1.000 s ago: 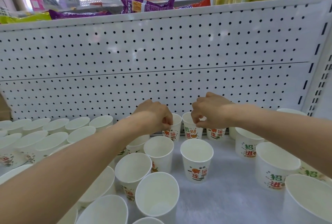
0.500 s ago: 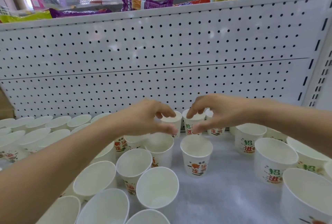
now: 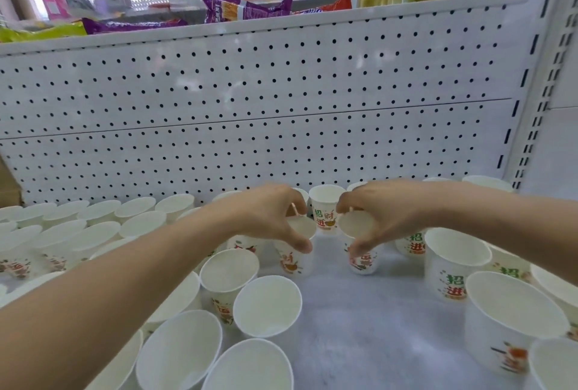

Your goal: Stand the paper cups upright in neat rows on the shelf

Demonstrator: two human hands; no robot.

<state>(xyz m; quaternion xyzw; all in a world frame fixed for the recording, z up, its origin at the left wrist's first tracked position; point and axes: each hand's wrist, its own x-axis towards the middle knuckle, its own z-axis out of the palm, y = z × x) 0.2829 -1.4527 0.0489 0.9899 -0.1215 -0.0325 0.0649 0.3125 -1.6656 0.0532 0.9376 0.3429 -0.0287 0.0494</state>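
Grip on both: left hand (image 3: 269,217) pinches left cup (image 3: 294,261) by rim, right hand (image 3: 387,211) pinches right cup (image 3: 362,259) by rim, just in front of middle back cup (image 3: 325,211).

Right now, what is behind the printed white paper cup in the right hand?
Behind-left stands another upright printed paper cup, then the white perforated back panel. The right hand hides what is directly behind.

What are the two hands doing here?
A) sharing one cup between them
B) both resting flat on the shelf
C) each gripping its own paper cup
C: the left hand curls round one paper cup near its rim, the right hand round a separate cup beside it.
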